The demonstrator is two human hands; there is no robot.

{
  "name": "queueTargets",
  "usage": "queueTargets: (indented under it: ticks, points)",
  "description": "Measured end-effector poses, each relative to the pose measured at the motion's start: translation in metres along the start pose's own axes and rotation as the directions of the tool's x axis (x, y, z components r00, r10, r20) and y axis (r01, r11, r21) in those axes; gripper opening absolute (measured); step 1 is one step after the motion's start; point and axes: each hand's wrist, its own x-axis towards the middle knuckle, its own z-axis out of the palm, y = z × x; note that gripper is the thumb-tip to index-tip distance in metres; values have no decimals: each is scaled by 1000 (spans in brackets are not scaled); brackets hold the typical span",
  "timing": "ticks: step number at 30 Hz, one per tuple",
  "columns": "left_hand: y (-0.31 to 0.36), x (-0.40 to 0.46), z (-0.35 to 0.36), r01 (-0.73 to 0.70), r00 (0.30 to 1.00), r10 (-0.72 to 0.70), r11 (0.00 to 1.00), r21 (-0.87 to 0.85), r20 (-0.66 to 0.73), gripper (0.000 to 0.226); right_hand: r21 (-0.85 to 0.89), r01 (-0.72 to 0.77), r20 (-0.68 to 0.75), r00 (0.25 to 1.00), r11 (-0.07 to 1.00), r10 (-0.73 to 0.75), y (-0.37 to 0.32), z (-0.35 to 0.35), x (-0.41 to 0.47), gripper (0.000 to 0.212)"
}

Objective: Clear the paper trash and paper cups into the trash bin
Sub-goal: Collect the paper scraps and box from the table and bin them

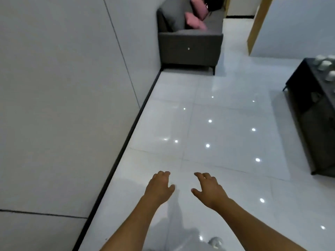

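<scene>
Your left hand [159,185] and right hand [208,189] both hang out front, fingers loosely spread, holding nothing — you're at the approach step. The paper cups [324,65] sit on the dark table [308,91] at two o'clock; no trash bin shows. Next, I judge, turn right and reach them.

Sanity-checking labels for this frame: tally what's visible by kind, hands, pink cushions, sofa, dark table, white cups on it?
Hands: 2, left hand and right hand, both holding nothing
Pink cushions: 2
Grey sofa: 1
Dark table: 1
White cups: about 4, blurred, cut off by frame edge
Total: about 10
</scene>
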Motion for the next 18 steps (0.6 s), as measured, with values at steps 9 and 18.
queueTargets:
  ticks: [9,18]
  points:
    - [240,79,72,-294,947,268,946,137,177,56,219,-304,-120,935,927,334,228,-93,-44,63]
    - [446,119,137,-627,761,513,741,243,398,56,502,-527,-143,731,686,667,393,-137,-111,65]
